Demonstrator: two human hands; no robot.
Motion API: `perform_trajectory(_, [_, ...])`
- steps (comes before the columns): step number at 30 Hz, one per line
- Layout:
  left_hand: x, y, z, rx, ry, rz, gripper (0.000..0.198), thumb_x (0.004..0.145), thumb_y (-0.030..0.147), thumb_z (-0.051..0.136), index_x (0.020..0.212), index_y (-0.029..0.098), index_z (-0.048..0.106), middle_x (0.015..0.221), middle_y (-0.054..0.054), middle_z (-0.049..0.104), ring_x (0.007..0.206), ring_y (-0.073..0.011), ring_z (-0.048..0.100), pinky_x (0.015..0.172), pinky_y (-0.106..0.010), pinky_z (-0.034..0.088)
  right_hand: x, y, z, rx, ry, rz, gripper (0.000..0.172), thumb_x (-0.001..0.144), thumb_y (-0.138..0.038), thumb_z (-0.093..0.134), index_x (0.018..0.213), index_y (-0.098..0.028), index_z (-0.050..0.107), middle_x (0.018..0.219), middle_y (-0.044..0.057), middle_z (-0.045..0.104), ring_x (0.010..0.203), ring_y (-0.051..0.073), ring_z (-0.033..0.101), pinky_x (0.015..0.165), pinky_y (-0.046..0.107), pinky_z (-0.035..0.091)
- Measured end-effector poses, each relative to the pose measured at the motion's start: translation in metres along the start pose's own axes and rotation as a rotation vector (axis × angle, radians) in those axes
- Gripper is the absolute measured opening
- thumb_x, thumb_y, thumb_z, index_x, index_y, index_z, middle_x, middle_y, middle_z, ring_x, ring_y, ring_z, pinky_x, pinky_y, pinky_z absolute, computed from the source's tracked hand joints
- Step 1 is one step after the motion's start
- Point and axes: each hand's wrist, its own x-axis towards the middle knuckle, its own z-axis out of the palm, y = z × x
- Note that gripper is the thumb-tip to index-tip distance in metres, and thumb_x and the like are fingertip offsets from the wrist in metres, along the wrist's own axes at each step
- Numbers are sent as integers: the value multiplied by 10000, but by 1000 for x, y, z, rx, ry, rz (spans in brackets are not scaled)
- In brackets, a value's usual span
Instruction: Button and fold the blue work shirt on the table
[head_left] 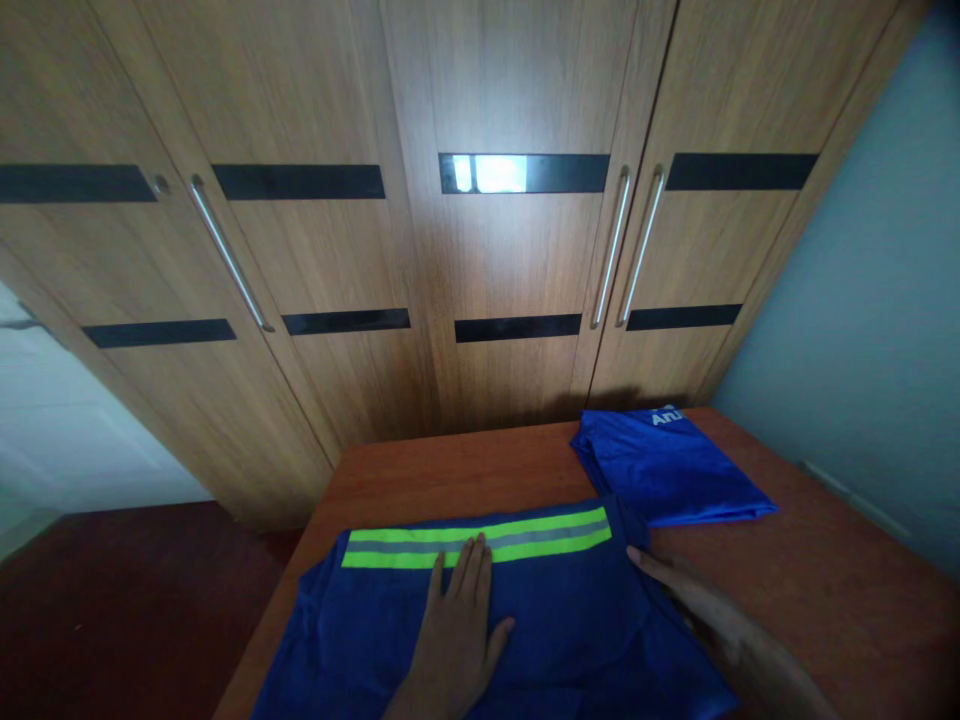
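Observation:
A navy work jacket lies spread on the wooden table, crossed near its far edge by a lime-yellow band with a grey reflective stripe. My left hand rests flat on the middle of it, palm down, fingertips reaching onto the band. At the jacket's right edge is my right hand, its thumb against the cloth near the band's end. The other fingers of that hand are tucked by the side fabric and mostly hidden. The near part of the jacket runs out of view.
A folded bright blue garment with white lettering lies beyond the jacket at the back right of the reddish-brown table. A wooden wardrobe with metal handles stands behind. A pale wall borders the right side.

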Motion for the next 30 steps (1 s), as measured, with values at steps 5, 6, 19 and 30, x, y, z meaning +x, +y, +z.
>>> perform_trajectory(5, [-3,-2,9,-5,-31,3,686,946,505,320,1510,178,108,1548,-104,252,1409,-285,266,1132,-516,188,15,-2,7,-167,26,-217,527,691,-516,724,1086,-171,671,1169,114,680,1101,321,619,1011,471,435])
perform_trajectory(6, [-4,-1,8,-6,-35,2,687,948,502,316,1510,175,94,1551,-104,241,1411,-287,260,1128,-521,191,16,-2,9,-168,28,-249,537,695,-506,722,1108,-168,659,1193,116,667,1119,321,608,1017,477,429])
perform_trajectory(19, [41,43,18,-103,-74,-17,691,896,468,408,1486,142,255,1548,-132,259,1431,-336,170,1122,-592,167,-25,-84,62,139,17,-324,594,731,-432,717,1248,-211,527,1189,91,670,1057,291,646,908,427,524])
perform_trajectory(30, [10,86,3,-215,163,-43,163,800,144,576,894,237,670,958,-29,689,844,-214,628,735,-323,500,-23,-100,39,257,40,-224,503,730,-357,756,1171,-194,579,1068,76,724,939,246,698,889,368,538])
